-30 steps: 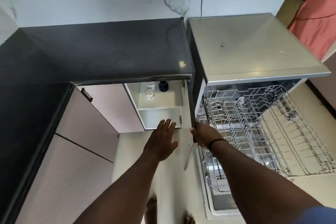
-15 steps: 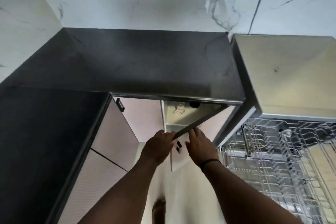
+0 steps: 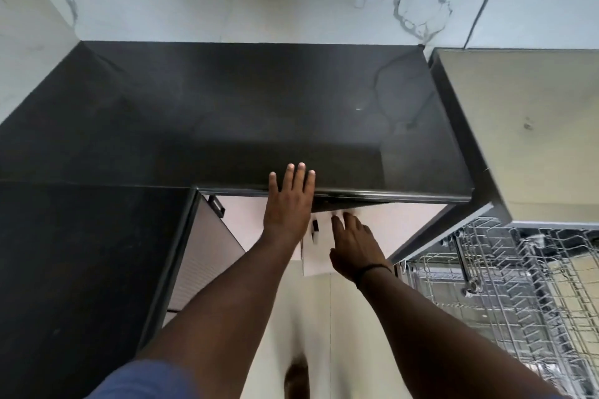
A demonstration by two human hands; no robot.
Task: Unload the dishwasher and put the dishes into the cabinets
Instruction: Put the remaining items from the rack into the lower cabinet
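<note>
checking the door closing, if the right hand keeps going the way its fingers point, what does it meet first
Most likely the pink cabinet door just ahead of the right hand; its fingertips look almost on it, though blur leaves contact unclear.

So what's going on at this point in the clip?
A person stands at a dark countertop. Their left hand lies flat with fingers straight over the counter's front edge. The right hand reaches toward the pale cabinet door below, which looks nearly closed. Beside it, the dishwasher rack is pulled out and appears empty.
</note>
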